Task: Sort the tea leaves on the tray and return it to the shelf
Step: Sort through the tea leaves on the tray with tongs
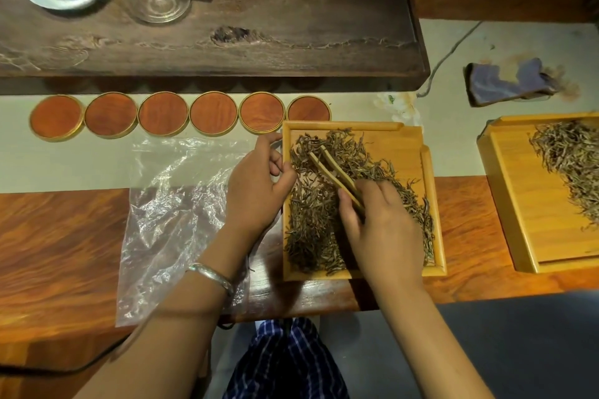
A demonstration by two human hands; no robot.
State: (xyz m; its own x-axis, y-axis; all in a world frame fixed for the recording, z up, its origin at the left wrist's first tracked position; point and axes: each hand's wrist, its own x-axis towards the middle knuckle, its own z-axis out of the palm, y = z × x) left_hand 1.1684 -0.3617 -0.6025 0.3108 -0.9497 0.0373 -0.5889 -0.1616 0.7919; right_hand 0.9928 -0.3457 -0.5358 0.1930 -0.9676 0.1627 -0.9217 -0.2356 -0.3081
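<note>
Sorting tea leaves [327, 204] with wooden tongs [334, 172].
Right hand [382, 227] pinches tongs; left hand [256, 185], fingers loosely curled, steadies tray [432, 204] edge. Leaves look light, brittle: lift tray by rims.

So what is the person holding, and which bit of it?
The right hand pinches wooden tongs near their back end, tips in the tea leaves. The left hand rests at the tray edge.
</note>
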